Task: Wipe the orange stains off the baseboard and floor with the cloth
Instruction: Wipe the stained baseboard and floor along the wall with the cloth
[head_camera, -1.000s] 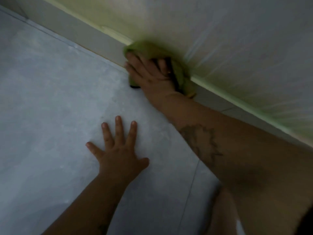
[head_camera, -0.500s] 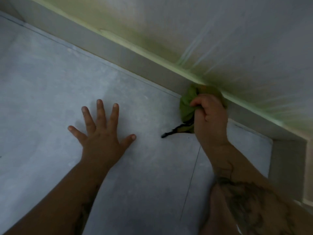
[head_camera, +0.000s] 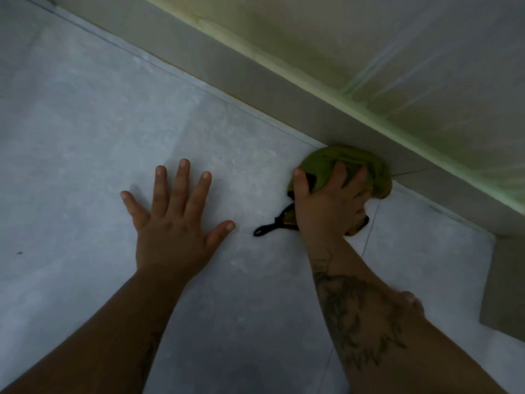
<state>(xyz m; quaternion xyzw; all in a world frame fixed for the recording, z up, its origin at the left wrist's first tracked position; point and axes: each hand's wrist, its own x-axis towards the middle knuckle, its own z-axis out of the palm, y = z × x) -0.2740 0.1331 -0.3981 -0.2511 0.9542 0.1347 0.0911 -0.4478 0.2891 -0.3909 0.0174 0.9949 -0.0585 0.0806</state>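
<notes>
Against the baseboard (head_camera: pixel 284 89), the right hand (head_camera: pixel 326 206) has its fingers (head_camera: pixel 339 174) curled around the bunched green cloth (head_camera: pixel 346 163); beside it, the left hand (head_camera: pixel 173 223) lies flat, fingers spread, on the floor (head_camera: pixel 85 137).

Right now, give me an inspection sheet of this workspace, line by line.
Surface: pale grey tiled floor, dusty and mottled; no orange stain that I can make out in this dim light.
Job's things: bunched green cloth pressed where the floor meets the grey baseboard; a black loop trails from it.
Clutter: one small dark speck at far left; otherwise nothing seen.
Grips: right hand closed on the cloth; left hand flat on the floor, fingers spread, holding nothing.
Cables: nothing seen.
Surroundings: wall covered in translucent plastic sheeting above the baseboard.
</notes>
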